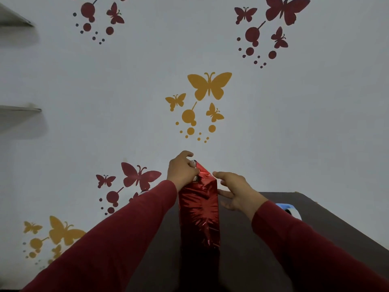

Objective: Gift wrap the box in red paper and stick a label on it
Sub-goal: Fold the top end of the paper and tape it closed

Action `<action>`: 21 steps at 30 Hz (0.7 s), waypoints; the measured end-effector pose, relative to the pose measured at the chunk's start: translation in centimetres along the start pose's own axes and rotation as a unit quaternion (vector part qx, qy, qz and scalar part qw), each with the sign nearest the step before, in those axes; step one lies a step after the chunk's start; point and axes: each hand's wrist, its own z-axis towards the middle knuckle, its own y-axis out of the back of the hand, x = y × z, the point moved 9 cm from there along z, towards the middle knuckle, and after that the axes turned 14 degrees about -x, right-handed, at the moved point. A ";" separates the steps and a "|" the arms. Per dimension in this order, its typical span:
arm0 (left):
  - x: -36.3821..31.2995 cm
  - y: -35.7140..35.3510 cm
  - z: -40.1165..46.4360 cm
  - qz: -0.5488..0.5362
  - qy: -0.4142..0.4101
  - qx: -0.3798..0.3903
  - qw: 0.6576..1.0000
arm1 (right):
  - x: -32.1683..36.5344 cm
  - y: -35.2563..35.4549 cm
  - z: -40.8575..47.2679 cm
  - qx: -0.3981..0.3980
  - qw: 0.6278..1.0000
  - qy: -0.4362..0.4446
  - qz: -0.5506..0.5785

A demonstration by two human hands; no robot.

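A tall box wrapped in shiny red paper (199,211) stands upright on the dark table (263,245) in front of me. My left hand (182,169) grips the folded paper flap at the box's top left, its fingers curled round it. My right hand (235,191) is beside the top right edge with its fingers spread and relaxed, the fingertips close to the paper. Both arms wear red sleeves. No label is in sight.
A roll with a blue and white rim (291,210) lies on the table to the right, partly behind my right sleeve. A white wall with butterfly stickers (209,85) stands just behind the table. Shelves (19,110) jut out at the far left.
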 end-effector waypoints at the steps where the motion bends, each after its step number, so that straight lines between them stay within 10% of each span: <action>1: -0.3 0.2 -0.1 -0.008 -0.015 -0.009 1.000 | 0.0 -0.1 0.0 0.004 1.000 0.001 -0.006; 21: 2.2 -1.9 -2.8 -0.202 0.181 0.081 0.959 | 0.8 0.7 -0.7 0.039 0.993 0.040 -0.103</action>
